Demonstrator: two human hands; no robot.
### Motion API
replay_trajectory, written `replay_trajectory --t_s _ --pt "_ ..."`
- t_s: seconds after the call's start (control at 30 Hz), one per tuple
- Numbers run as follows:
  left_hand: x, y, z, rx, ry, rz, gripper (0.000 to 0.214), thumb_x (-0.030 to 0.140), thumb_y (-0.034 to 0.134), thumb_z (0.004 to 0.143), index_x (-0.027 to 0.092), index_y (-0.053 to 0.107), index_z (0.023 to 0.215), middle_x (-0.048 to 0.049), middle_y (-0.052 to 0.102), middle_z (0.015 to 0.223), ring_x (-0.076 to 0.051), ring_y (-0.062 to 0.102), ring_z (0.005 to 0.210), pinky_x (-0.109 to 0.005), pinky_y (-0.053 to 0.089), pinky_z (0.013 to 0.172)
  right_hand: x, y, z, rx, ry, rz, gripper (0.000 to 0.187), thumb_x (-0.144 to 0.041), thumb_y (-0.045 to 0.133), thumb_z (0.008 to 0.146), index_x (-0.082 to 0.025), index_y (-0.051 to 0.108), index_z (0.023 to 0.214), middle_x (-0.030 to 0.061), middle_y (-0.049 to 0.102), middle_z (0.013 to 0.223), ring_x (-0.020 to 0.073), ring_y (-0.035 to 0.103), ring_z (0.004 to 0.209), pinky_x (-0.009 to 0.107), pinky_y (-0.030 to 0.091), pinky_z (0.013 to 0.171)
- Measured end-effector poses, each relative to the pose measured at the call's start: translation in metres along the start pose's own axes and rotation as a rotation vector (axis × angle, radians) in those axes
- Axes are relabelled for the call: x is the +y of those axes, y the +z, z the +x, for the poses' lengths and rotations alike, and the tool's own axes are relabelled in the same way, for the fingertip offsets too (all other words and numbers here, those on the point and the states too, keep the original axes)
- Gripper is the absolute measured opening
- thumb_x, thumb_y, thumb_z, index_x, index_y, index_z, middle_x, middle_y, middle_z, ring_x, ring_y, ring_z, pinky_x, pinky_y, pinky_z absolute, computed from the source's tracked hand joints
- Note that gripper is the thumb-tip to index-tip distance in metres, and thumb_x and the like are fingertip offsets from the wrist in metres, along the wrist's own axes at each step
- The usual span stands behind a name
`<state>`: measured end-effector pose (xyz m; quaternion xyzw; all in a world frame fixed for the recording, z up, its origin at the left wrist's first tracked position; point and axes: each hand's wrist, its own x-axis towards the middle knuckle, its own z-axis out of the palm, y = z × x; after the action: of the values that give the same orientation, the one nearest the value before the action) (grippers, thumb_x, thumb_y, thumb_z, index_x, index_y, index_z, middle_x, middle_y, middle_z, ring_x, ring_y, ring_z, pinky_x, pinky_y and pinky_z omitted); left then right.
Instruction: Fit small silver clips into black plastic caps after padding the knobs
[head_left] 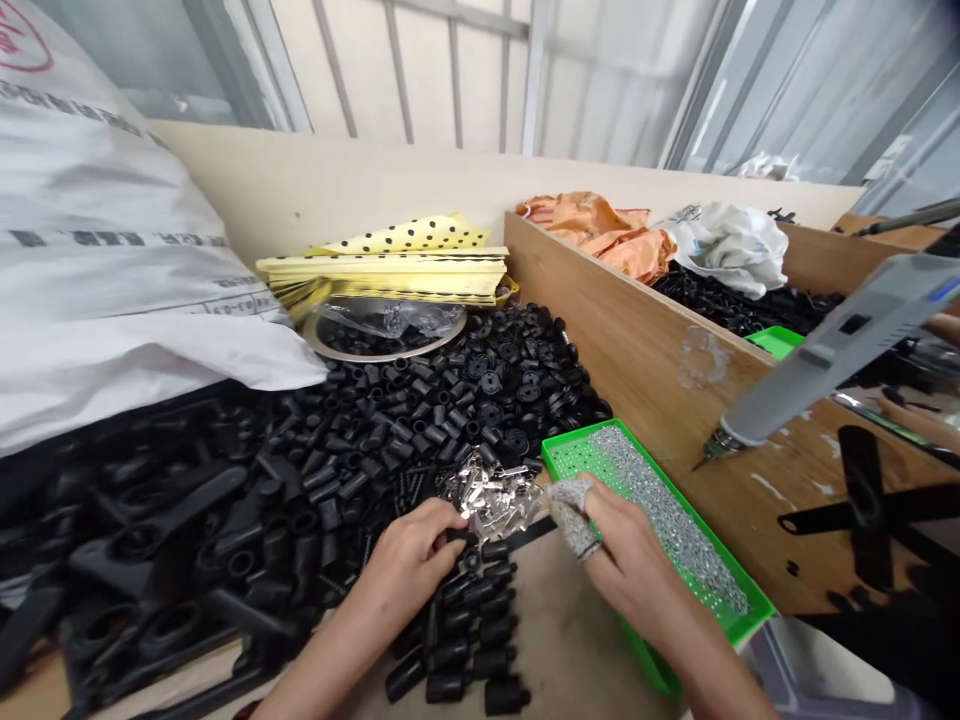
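My left hand [416, 550] is closed, with thumb and fingers pinched on a small black plastic part [459, 538], mostly hidden by the fingers. Under and beside it stand rows of black cylindrical parts [491, 630] with narrow tips. Just beyond lies a pile of shiny metal clips [491, 490]. At the right of that pile is my right hand [611, 530], its fingers drawn together and two wearing grey knit finger covers. Whatever its fingertips grip is hidden. A black strip [531, 532] reaches toward them. The green tray [559, 440] of small silvery screws [675, 520] lies beside this hand.
Black sleeves and discs [450, 400] are heaped behind, with larger black parts [165, 560] at left. A grey electric screwdriver [810, 360] hangs at right by a wooden divider [637, 340]. A white sack [112, 230] and folded yellow sheets [390, 275] stand behind.
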<state>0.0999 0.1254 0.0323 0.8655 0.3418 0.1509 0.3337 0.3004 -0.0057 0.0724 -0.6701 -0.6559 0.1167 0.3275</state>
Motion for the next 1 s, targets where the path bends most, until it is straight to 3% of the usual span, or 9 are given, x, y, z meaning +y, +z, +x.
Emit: replay_trajectory --t_s 0.13,0.27,0.43,0.6,0.8,1.0 --pt "0.002 -0.009 0.005 -0.016 0.091 0.153 0.023 0.018 0.044 0.084 0.019 0.066 0.092 -0.0049 0.066 0.094 -0.019 0.064 0.087 -0.027 0.047 0.077 0.011 -0.008 0.000 0.078 0.041 -0.019 0.020 -0.012 0.034 0.083 -0.022 0.028 0.068 0.0016 0.046 0.073 0.0190 0.046 0.071 0.030 0.037 0.064" --pt "0.023 -0.010 0.027 -0.094 0.153 0.414 0.025 0.015 0.040 0.090 0.019 0.065 0.095 -0.0038 0.066 0.090 -0.016 0.065 0.083 -0.025 0.049 0.073 0.021 -0.009 -0.001 0.127 0.085 -0.061 0.019 -0.014 0.033 0.084 -0.023 0.030 0.068 0.0014 0.045 0.068 0.0201 0.048 0.071 0.031 0.039 0.066" --pt "0.058 0.012 0.075 -0.153 0.223 0.584 0.021 0.016 0.044 0.091 0.017 0.065 0.089 -0.0066 0.064 0.088 -0.021 0.063 0.086 -0.031 0.051 0.073 0.027 -0.005 -0.004 0.120 0.111 -0.074 0.014 -0.013 0.034 0.084 -0.021 0.044 0.078 0.0079 0.056 0.088 0.0244 0.054 0.090 0.036 0.043 0.078" --pt "0.070 0.043 0.108 -0.243 0.216 0.714 0.013 0.020 0.053 0.090 0.012 0.062 0.097 -0.0068 0.063 0.097 -0.019 0.062 0.089 -0.036 0.053 0.075 0.027 -0.009 -0.004 0.158 0.093 -0.066 0.016 -0.013 0.034 0.082 -0.021 0.046 0.075 0.0063 0.055 0.076 0.0222 0.054 0.074 0.034 0.046 0.068" --pt "0.071 0.056 0.114 -0.313 0.181 0.749 0.027 0.030 0.057 0.089 0.013 0.058 0.110 -0.0079 0.062 0.107 -0.019 0.062 0.090 -0.037 0.054 0.077 0.039 -0.008 -0.005 0.196 0.003 -0.121 0.022 -0.005 0.035 0.072 -0.022 0.047 0.079 0.0043 0.059 0.079 0.0199 0.059 0.076 0.028 0.050 0.066" --pt "0.068 0.038 0.109 -0.170 0.222 0.611 0.013 0.022 0.056 0.087 0.012 0.063 0.092 -0.0074 0.064 0.097 -0.021 0.061 0.091 -0.036 0.052 0.076 0.050 -0.004 -0.006 0.155 -0.015 -0.144 0.020 -0.005 0.037 0.073 -0.023 0.044 0.079 0.0042 0.059 0.083 0.0204 0.061 0.083 0.028 0.051 0.072"
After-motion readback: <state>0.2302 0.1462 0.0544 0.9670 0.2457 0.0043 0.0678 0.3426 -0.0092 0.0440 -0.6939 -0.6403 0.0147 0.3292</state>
